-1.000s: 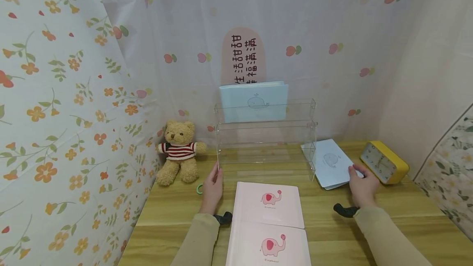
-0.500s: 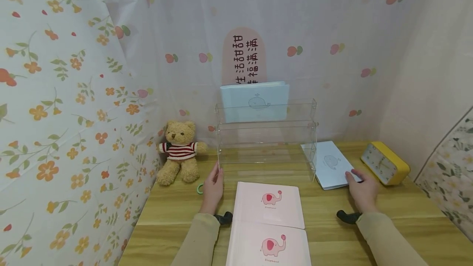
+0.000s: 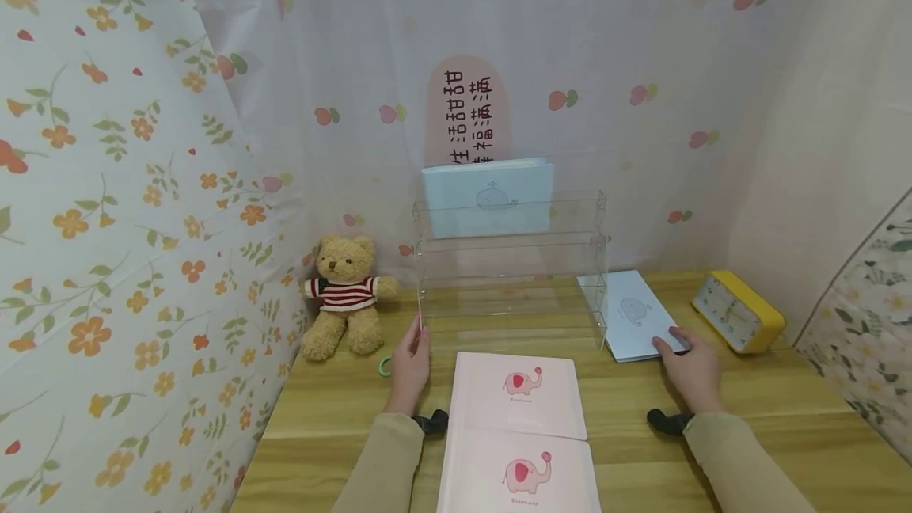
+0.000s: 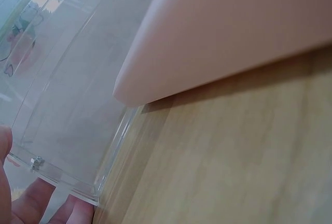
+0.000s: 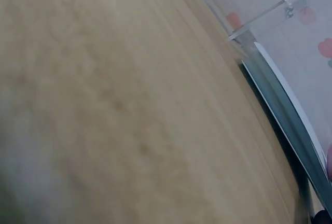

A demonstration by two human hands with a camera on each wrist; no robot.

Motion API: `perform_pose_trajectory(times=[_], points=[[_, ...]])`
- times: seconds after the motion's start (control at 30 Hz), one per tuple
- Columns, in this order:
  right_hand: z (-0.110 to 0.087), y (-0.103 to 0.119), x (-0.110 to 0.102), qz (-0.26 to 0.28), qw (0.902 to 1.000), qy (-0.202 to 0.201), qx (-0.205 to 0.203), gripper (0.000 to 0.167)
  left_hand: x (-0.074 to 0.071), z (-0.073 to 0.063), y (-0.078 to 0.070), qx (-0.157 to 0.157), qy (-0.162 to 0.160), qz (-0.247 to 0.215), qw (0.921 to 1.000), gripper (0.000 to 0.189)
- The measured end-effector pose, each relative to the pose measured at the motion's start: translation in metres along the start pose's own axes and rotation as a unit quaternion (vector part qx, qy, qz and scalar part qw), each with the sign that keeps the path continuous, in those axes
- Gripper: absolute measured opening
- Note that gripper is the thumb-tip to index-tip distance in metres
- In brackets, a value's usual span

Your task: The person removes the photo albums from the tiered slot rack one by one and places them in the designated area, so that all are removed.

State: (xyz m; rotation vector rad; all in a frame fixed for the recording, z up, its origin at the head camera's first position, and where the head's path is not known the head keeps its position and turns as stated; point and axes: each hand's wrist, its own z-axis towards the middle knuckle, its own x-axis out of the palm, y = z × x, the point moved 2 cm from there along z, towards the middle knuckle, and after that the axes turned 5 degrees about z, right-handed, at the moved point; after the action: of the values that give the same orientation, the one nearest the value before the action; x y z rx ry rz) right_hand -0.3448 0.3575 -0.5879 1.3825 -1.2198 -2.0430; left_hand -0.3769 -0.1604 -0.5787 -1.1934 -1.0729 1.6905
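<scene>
My left hand [image 3: 409, 362] grips the lower left side of a clear acrylic tiered rack [image 3: 513, 313]. In the left wrist view its fingers [image 4: 35, 199] show behind the transparent side panel. A light blue book with a whale on its cover [image 3: 492, 180] stands upright in the top tier. Beside the rack's right side lies another light blue whale book [image 3: 630, 303]. My right hand [image 3: 694, 370] pinches that book's near right corner, thumb over the cover. The right wrist view shows the book [image 5: 290, 110] edge-on, its covers slightly parted.
Two pink elephant books [image 3: 520, 378] lie in front of the rack, one nearer me. A teddy bear [image 3: 347, 291] sits at left, with a green ring [image 3: 385, 366] near it. A yellow clock [image 3: 741, 311] stands right of the blue book. Patterned curtains [image 3: 613, 125] surround the wooden table [image 3: 321, 434].
My right hand has shifted slightly left and nearer along the blue book's corner, and the parted covers look closer together. The left hand keeps its place on the rack.
</scene>
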Motion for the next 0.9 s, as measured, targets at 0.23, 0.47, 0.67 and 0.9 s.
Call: perform_pose_trajectory(times=[0.23, 0.47, 0.67, 0.9], points=[[-0.008, 0.009, 0.000, 0.017, 0.9997, -0.017, 0.009, 0.058, 0.000, 0.001, 0.001, 0.013, -0.001, 0.001, 0.9999, 0.053], [-0.014, 0.006, -0.001, 0.044, 0.9980, -0.046, 0.003, 0.052, 0.002, -0.001, -0.003, 0.015, -0.006, 0.007, 0.9998, 0.051], [-0.015, 0.008, -0.001, 0.059, 0.9922, -0.103, -0.037, 0.047, 0.004, -0.002, 0.000, 0.012, -0.005, -0.001, 0.9999, 0.052], [-0.014, 0.035, 0.010, 0.122, 0.9808, -0.133, -0.074, 0.049, 0.001, 0.000, 0.003, 0.009, -0.008, 0.006, 0.9999, 0.053]])
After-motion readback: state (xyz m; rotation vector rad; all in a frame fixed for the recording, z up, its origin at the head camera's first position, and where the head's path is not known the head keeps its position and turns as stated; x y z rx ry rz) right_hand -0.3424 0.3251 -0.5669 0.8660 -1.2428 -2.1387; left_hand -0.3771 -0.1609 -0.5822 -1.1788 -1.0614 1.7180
